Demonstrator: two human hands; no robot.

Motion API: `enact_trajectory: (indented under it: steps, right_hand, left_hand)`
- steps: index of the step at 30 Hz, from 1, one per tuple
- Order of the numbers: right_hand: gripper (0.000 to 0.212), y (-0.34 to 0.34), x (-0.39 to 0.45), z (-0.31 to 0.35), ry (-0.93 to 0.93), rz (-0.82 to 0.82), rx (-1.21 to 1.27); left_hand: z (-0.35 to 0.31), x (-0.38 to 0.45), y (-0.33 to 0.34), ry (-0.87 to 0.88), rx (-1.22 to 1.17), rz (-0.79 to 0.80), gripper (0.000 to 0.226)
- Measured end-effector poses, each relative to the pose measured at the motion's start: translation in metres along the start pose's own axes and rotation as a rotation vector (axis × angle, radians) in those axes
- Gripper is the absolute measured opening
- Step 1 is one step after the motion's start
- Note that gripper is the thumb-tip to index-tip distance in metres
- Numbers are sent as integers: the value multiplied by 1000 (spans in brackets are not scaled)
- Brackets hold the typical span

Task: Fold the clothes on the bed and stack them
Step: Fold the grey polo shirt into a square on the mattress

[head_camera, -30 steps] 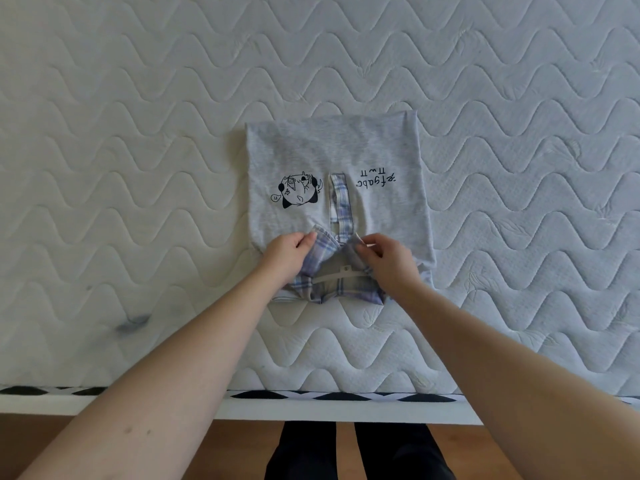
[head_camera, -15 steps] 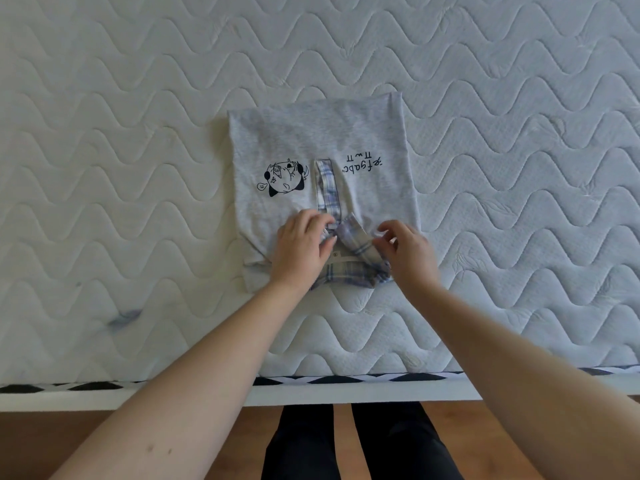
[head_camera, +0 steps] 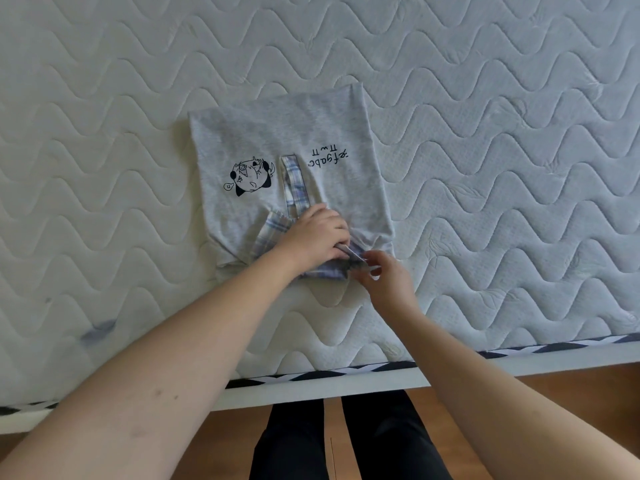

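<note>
A folded grey shirt [head_camera: 287, 133] with a black cartoon print and upside-down lettering lies flat on the white quilted mattress [head_camera: 485, 98]. Its blue plaid collar and placket [head_camera: 295, 183] point toward me. My left hand [head_camera: 317, 235] presses down on the collar at the shirt's near edge, fingers curled over the plaid cloth. My right hand [head_camera: 384, 277] pinches the right tip of the collar between thumb and fingers, just off the shirt's near right corner. Part of the collar is hidden under my hands.
The mattress's near edge with a black-and-white zigzag trim [head_camera: 346, 370] runs across the bottom. Below it are a wooden floor [head_camera: 571, 386] and my legs in dark trousers [head_camera: 346, 441]. A small dark stain [head_camera: 98, 329] marks the mattress at near left.
My left hand slid right across the collar onto its middle. My right hand drew back toward me, holding the collar's right tip. The camera view tilted, so the shirt looks rotated.
</note>
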State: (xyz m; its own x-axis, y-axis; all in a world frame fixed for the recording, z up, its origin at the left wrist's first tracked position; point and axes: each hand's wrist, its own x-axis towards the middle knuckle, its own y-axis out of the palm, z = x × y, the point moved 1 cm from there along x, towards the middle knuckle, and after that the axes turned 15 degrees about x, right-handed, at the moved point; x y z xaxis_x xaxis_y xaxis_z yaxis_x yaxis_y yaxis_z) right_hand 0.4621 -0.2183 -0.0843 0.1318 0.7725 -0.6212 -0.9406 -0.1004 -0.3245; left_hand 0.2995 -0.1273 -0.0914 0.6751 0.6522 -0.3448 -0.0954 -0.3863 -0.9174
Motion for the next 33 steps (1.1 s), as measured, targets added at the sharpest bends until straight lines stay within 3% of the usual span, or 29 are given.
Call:
enact_trajectory:
  steps: [3,6,11,15,19,21,23,27,29,33]
  right_hand:
    - [4,-1,5,4,60,-41,135]
    - [12,-4,10,9,96,8,197]
    - [14,-6,13,12,200,131,572]
    - [19,-5,18,13,279,139,708]
    - [14,-2,17,11,302,125,744]
    - [24,0,15,8,275,138,735]
    - [34,4,13,7,251,132,685]
    - [34,15,10,5,276,22,611]
    - [28,21,7,5,277,-67,560]
    - [34,27,2,11,148,-212,136]
  left_hand:
    - [11,5,-9,-93,-135,87,19]
    - [21,7,-15,-214,-245,106,25]
    - [26,19,-24,-307,-301,100,20]
    - [23,22,-25,-276,-120,-34,28]
    - [14,5,-25,-107,81,-288,28]
    - [10,-7,-18,6,192,-304,29]
    - [7,-15,-10,60,245,-200,41]
    - [1,-16,-1,-3,275,-119,40]
    - [-2,-13,-1,-24,272,-169,33]
    - [-7,-10,-1,4,275,-380,12]
